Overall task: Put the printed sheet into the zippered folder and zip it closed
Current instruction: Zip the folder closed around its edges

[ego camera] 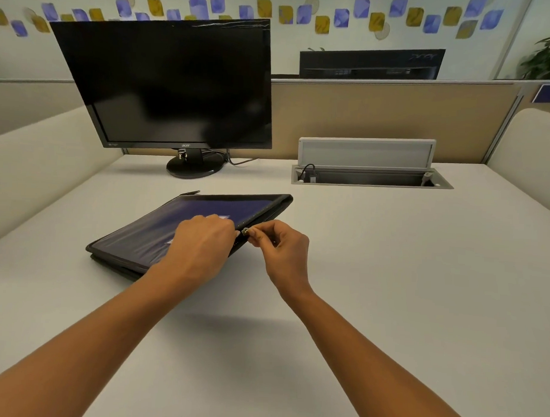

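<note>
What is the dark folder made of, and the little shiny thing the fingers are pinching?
The folder looks like dark fabric with a slight sheen, probably nylon or similar: its cover ripples softly. The zipper pull, pinched by the right hand, glints pale, so it is probably metal, though it is too small to be sure.

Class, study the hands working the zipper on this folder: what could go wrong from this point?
1. The right hand pinches only the small zipper pull; it could slip free.
2. The left hand presses the zippered folder right beside the pull, so fingertips or the cover edge might catch.
3. The printed sheet is not visible; an edge could snag in the teeth.
</note>
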A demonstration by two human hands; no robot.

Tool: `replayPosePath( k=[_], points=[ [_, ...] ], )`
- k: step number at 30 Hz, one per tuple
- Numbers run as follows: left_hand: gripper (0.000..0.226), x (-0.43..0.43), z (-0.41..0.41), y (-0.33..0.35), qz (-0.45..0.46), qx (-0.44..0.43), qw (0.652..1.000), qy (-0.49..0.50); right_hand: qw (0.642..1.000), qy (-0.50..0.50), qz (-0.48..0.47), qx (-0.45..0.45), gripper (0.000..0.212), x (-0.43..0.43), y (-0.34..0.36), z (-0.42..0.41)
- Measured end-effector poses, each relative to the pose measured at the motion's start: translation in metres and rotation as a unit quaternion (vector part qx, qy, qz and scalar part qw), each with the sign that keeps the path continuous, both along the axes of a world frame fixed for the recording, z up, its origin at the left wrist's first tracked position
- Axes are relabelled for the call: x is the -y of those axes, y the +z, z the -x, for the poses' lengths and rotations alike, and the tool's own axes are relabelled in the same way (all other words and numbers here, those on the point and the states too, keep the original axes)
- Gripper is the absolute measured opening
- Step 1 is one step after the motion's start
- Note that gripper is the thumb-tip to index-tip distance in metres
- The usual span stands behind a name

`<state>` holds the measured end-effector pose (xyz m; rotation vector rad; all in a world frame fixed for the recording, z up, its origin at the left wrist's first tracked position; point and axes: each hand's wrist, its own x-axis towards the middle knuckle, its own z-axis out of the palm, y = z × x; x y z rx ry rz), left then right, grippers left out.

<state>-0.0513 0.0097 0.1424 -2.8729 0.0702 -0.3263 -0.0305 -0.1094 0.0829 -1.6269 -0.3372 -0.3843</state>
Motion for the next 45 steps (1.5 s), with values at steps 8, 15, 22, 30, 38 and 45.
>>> replayPosePath(
  k=[8, 15, 22, 30, 38, 45],
  points=[
    [0.032, -0.009, 0.004, 0.005, 0.016, 0.004, 1.000, -0.009, 0.999, -0.046, 0.001, -0.007, 0.010, 0.001, -0.002, -0.014],
    [0.035, -0.013, 0.008, 0.005, 0.022, 0.010, 1.000, -0.015, 0.994, -0.103, 0.011, -0.020, 0.010, 0.017, -0.002, -0.041],
    [0.034, -0.015, 0.008, 0.001, 0.036, 0.017, 0.999, -0.030, 0.989, -0.145, 0.023, -0.032, 0.012, 0.025, -0.004, -0.059],
    [0.034, -0.012, 0.005, -0.004, 0.031, 0.028, 0.999, -0.033, 0.982, -0.180, 0.022, -0.046, 0.013, 0.030, -0.007, -0.072],
    [0.034, -0.007, 0.003, -0.007, 0.031, -0.001, 0.999, -0.018, 0.982, -0.177, 0.013, -0.059, 0.011, 0.031, -0.014, -0.073],
    [0.034, 0.001, 0.006, -0.005, 0.024, -0.015, 1.000, -0.008, 0.989, -0.110, -0.038, -0.087, 0.023, 0.028, -0.026, -0.059]
  ],
)
